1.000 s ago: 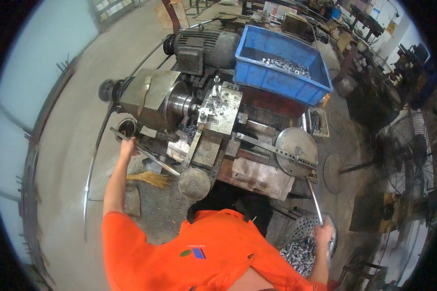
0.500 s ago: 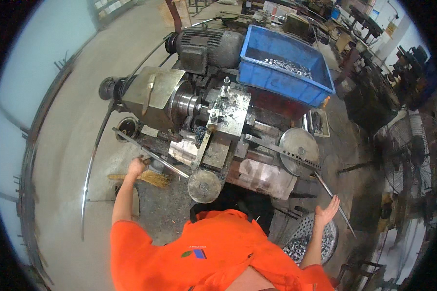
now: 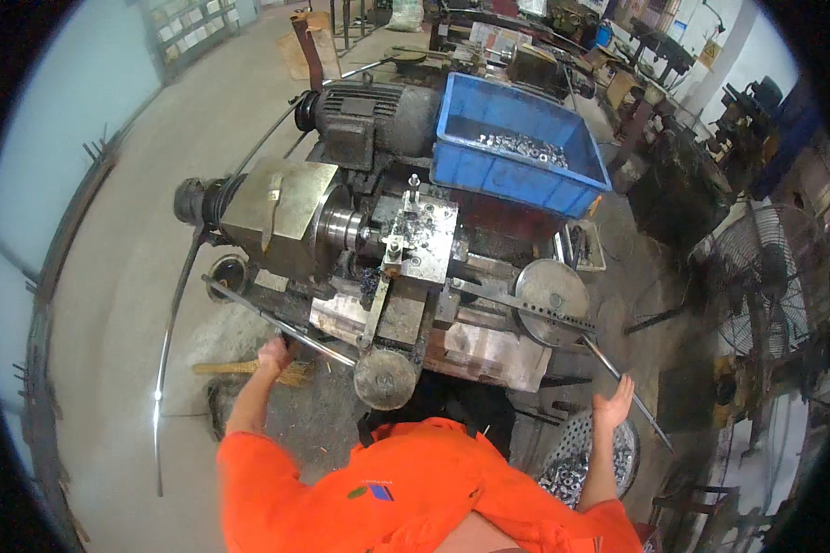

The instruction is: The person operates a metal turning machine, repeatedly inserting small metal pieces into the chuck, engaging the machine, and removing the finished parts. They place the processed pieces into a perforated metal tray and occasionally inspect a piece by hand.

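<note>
A small lathe stands before me, its metal chuck facing a tool post block smeared with chips. My left hand is closed just below the long steel lever of the left handwheel; what its curled fingers hold is too small to make out. On the right, my right hand is open, fingers stretched and thumb apart, its palm side against the slanting steel rod. That rod runs from the perforated bar by the right round disc.
A blue crate holding small metal parts sits behind the lathe, beside a dark motor. A perforated basket of metal parts is below my right arm. A broom lies at left; a fan stands at right.
The view has shifted, so the lathe sits lower and slightly left. My left hand has moved down, away from the lever. My right hand stays open at the right rod.
</note>
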`<state>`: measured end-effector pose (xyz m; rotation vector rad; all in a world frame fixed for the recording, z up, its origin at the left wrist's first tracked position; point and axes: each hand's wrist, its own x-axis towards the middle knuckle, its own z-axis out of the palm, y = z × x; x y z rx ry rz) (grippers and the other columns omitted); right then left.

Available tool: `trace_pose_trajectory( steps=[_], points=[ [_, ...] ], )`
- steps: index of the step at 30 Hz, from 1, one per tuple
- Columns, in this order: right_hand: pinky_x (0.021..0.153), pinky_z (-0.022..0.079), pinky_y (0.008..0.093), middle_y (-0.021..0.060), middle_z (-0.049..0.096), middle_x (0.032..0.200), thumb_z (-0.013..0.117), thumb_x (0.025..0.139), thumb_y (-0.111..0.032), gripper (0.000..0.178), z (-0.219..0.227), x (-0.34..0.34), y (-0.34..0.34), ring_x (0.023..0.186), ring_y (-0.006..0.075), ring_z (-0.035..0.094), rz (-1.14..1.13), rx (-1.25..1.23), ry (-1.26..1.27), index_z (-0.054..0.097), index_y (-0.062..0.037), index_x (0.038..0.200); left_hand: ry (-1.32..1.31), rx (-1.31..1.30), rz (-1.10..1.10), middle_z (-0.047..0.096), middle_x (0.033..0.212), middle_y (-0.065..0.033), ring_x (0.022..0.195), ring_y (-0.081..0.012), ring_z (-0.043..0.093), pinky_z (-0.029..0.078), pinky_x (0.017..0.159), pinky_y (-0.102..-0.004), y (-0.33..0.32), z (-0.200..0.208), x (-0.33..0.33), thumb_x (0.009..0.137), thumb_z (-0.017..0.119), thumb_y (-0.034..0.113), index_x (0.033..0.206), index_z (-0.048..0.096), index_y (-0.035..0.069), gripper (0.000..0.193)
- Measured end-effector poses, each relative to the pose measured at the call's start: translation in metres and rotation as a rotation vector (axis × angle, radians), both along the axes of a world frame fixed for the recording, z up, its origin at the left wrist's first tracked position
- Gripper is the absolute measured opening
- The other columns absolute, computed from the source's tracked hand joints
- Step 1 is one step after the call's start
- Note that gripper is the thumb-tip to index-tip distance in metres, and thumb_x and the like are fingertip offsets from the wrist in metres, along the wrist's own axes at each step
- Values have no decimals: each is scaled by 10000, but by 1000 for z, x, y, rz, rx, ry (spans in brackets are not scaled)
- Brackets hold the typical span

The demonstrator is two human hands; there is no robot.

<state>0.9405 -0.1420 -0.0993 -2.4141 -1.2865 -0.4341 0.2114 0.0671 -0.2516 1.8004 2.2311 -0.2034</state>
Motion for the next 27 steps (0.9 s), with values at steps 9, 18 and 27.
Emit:
trace_pose_trajectory(
  steps=[9,18,27],
  points=[
    [1006,345,396,210,498,1244,599,586,-118,595,15,7,11,1186,369,438,4,-40,96,535,9,1164,-147,110,262,629,959,-201,926,-321,618,506,759,-422,-24,29,20,763,599,245,975,548,27,309],
    [871,450,351,170,562,1173,588,574,-57,502,113,-77,150,1002,316,575,561,141,264,600,-32,1075,-337,77,167,651,756,-165,673,-252,658,516,615,-379,-21,65,-76,773,622,315,1069,610,83,376],
    [796,467,293,150,641,948,554,564,-8,493,195,-228,241,867,229,625,1092,52,388,620,-18,1052,-58,699,273,643,809,-150,759,-316,622,482,687,-399,-85,280,-112,814,577,252,1103,606,98,329]
  ],
)
